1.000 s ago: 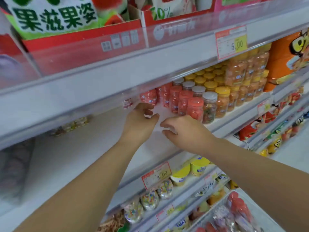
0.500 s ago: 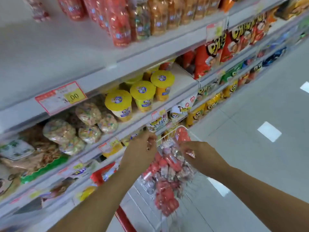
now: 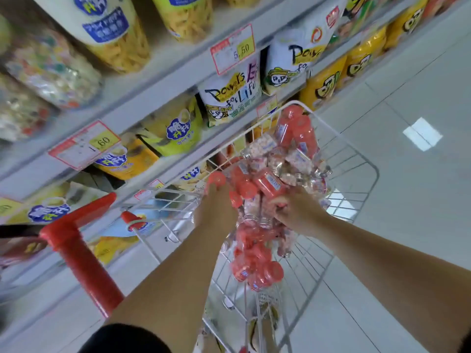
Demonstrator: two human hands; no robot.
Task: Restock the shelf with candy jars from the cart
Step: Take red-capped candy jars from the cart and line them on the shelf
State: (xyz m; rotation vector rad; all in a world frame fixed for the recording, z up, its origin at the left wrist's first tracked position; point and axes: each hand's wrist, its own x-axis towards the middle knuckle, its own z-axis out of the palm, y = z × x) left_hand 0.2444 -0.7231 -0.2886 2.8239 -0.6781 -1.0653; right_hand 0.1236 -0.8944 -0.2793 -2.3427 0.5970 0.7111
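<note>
Two hands inside the wire cart, where candy jars lie heaped, too jumbled to count. The left hand has its grip around one red-lidded jar; the right hand clasps one red jar.

Left hand and right hand sit among the cart's candy jars.

Red-lidded candy jars fill a white wire cart with a red handle beside yellow snack bags.
</note>
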